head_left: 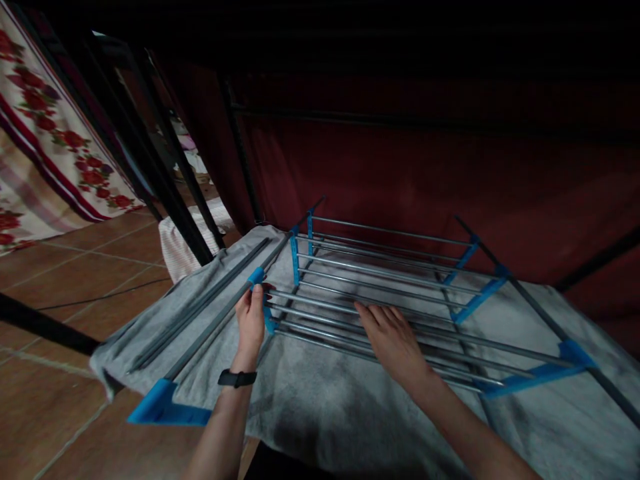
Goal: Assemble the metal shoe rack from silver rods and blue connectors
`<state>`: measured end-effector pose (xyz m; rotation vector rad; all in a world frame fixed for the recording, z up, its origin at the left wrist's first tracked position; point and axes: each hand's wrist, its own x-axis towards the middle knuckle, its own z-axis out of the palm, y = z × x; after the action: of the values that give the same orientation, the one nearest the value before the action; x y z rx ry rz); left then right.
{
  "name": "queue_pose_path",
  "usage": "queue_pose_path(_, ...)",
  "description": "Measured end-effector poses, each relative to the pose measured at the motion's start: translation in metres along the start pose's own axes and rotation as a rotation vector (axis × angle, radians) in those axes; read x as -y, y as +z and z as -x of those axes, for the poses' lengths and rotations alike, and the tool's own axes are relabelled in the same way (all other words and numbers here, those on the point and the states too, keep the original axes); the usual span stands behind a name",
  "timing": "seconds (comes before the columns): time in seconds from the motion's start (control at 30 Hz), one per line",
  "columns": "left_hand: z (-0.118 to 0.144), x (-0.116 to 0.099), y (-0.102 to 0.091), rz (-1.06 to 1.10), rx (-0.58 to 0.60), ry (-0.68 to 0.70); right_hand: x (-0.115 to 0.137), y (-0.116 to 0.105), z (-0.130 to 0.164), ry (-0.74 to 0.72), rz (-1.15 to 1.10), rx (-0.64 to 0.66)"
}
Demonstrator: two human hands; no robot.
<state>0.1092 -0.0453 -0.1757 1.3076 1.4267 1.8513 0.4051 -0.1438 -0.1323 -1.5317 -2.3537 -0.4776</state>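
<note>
A metal rack (390, 267) of several grey rods joined by blue plastic connectors lies flat on a grey cloth (325, 407) spread over the floor. My left hand (250, 320), with a black band on the wrist, grips a grey rod at a blue connector (257, 275) on the rack's left side. My right hand (393, 340) lies flat, palm down and fingers together, across the front rods of the rack. A blue foot piece (165, 407) sits at the near end of the left rod.
Loose grey rods (200, 310) lie on the cloth to the left. Black frame poles (165, 180) stand at the back left beside a dark red fabric wall (400, 167). A floral cloth (55, 133) hangs at far left over brown tiles (60, 280).
</note>
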Motion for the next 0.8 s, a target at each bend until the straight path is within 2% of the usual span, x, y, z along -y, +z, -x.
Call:
queue_pose_path(0.23, 0.001, 0.0, 0.005, 0.061, -0.023, -0.056, -0.003, -0.002, -0.002, 0.065, -0.042, 0.021)
queue_pose_path(0.33, 0.003, -0.004, 0.007, 0.01, -0.06, -0.047, -0.004, -0.006, -0.005, 0.063, -0.039, -0.002)
queue_pose_path(0.5, 0.006, -0.008, 0.009, 0.032, -0.056, -0.076, -0.006, -0.004, -0.006, 0.063, -0.006, -0.06)
queue_pose_path(0.63, 0.007, -0.005, 0.008, 0.031, -0.069, -0.093, -0.007, 0.002, -0.003, 0.028, -0.007, -0.079)
queue_pose_path(0.8, 0.011, 0.003, 0.005, -0.076, -0.093, -0.074, -0.007, 0.007, 0.0, 0.019, -0.011, -0.145)
